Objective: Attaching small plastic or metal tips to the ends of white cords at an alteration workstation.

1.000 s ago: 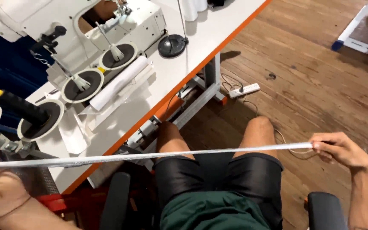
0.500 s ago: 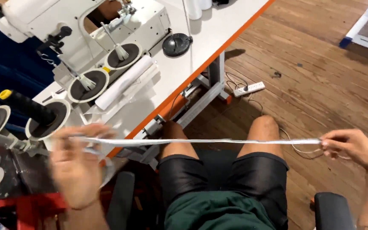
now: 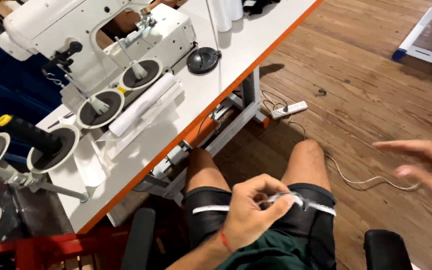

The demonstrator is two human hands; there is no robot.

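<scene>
We see the left hand (image 3: 248,212) curled over the lap, fingers pinched on a thin white strip of tape or elastic (image 3: 321,206) that lies across the black shorts (image 3: 301,235), its other end showing at the left thigh. The right hand (image 3: 426,162) hovers open and empty, fingers spread and blurred, seemingly well clear of the strip. The white industrial sewing machine (image 3: 101,45) sits on the white orange-edged table (image 3: 236,55).
</scene>
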